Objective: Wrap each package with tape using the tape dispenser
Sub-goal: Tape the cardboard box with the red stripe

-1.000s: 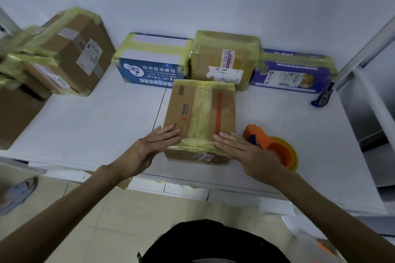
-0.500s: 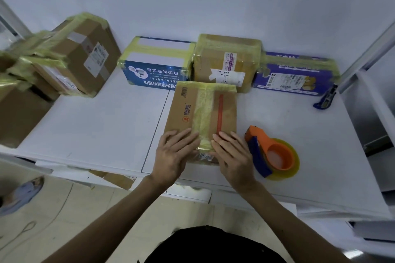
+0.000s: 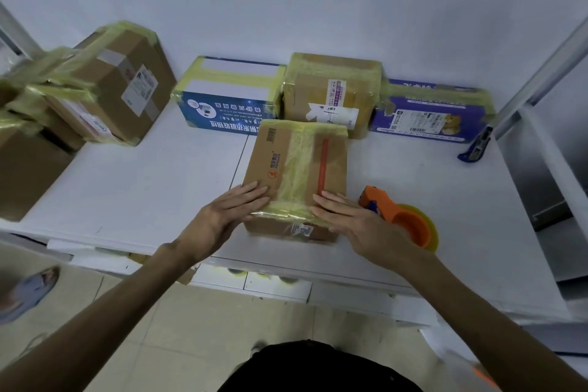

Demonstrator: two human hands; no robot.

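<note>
Cardboard box (image 3: 296, 181) near the front edge of the white bench (image 3: 143, 188) is pressed under flat, open left hand (image 3: 222, 216) and right hand (image 3: 356, 223), likely smoothing yellow tape. Just right, an orange tape dispenser (image 3: 401, 219) lies unheld. Bare bench is left on both sides; taped boxes (image 3: 331, 92) line the wall.

brown box (image 3: 269, 165): yellow tape, red stripe | tape dispenser (image 3: 386, 205): orange | table (image 3: 143, 188): white
</note>
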